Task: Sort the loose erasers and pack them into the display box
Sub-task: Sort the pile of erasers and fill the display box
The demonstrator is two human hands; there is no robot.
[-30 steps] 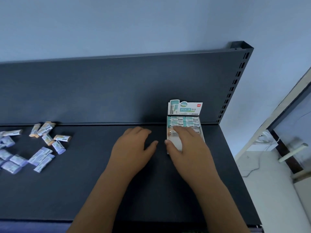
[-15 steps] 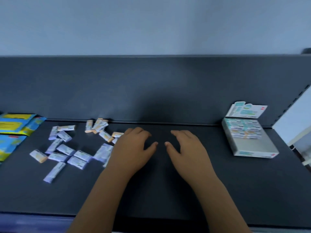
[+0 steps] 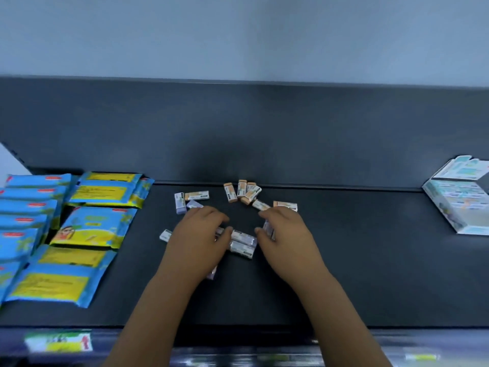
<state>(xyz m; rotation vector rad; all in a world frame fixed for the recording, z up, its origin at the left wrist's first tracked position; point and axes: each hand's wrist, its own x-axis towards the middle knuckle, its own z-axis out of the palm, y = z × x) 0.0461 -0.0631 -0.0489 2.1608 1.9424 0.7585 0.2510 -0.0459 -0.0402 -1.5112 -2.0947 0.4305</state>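
On a dark shelf (image 3: 357, 260) below a pale blue wall (image 3: 238, 35), loose erasers (image 3: 242, 193) lie scattered mid-shelf. The left hand (image 3: 197, 241) arches over several, fingers (image 3: 211, 214) bent; whether it grips any is unclear. The right hand (image 3: 287, 239) pinches a purple eraser (image 3: 267, 229). The display box (image 3: 460, 207) sits well apart at the right edge, blue packets (image 3: 87, 229) at the left, and bare shelf lies between.

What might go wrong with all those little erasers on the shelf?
The purple erasers and orange erasers lie jumbled close together, so the colours might get muddled. The display box sits far to the right of the left hand and right hand, so carried erasers might drop on the way. A half-hidden eraser peeks out under the left wrist and might be missed.
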